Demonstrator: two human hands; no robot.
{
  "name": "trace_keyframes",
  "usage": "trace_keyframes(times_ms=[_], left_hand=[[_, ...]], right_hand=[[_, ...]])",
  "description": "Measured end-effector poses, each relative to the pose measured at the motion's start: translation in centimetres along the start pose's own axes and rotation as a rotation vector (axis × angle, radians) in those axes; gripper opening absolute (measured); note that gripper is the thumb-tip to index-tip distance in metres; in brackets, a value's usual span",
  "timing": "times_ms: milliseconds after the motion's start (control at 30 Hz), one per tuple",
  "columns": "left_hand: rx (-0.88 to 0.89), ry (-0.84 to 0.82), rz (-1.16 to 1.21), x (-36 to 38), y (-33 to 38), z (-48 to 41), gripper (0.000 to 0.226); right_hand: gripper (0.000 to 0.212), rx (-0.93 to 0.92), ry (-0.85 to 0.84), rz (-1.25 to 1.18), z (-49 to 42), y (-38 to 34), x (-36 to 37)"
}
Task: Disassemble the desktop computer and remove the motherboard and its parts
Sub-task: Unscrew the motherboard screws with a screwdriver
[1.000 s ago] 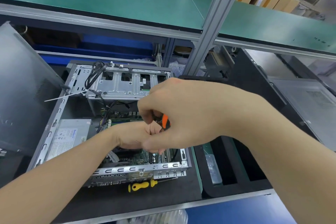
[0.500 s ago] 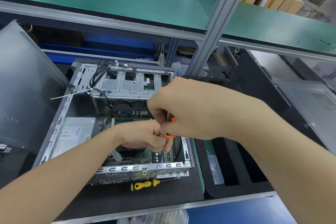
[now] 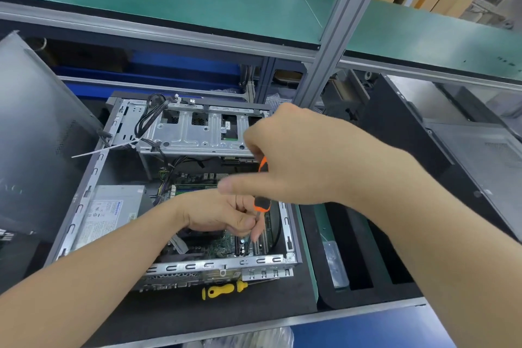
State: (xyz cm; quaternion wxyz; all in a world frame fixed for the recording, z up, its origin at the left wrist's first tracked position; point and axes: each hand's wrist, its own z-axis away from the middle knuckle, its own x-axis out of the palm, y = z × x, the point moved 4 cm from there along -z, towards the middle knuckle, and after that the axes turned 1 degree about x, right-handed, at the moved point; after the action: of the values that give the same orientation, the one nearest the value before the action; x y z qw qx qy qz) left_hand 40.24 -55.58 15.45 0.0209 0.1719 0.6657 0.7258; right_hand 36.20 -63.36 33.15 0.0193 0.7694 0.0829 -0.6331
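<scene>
Right hand [image 3: 296,161]: grip clamped on orange screwdriver [image 3: 262,178], held upright over motherboard [image 3: 214,248] to turn a screw.
Left hand [image 3: 223,213]: fingers pinched together at the shaft, steadying the tip.

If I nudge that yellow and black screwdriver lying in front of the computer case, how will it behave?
The yellow and black screwdriver would probably roll, since its handle looks rounded and it lies loose on the flat black mat. It likely won't roll far back: the grey metal computer case sits just behind it. It looks stiff and light enough for one hand.
</scene>
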Motion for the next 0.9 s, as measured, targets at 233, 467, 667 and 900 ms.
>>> trace_keyframes(times_ms=[233, 467, 667, 900], left_hand=[[0.009, 0.144, -0.013, -1.9, 0.0, 1.4, 0.055], [-0.12, 0.296, -0.282, -4.3, -0.3, 2.1, 0.02], [-0.375, 0.332, -0.616, -6.0, -2.3, 2.0, 0.028], [-0.379, 0.344, -0.565, -7.5, -3.1, 4.2, 0.009]], right_hand=[[0.024, 0.05, -0.19, -0.445, -0.3, 1.3, 0.0], [0.015, 0.2, -0.295, -0.988, -0.5, 5.1, 9.0], [0.02, 0.265, -0.263, -1.074, -0.9, 5.9, 14.1], [0.023, 0.308, -0.179, -1.099, -1.9, 7.0, 15.3]])
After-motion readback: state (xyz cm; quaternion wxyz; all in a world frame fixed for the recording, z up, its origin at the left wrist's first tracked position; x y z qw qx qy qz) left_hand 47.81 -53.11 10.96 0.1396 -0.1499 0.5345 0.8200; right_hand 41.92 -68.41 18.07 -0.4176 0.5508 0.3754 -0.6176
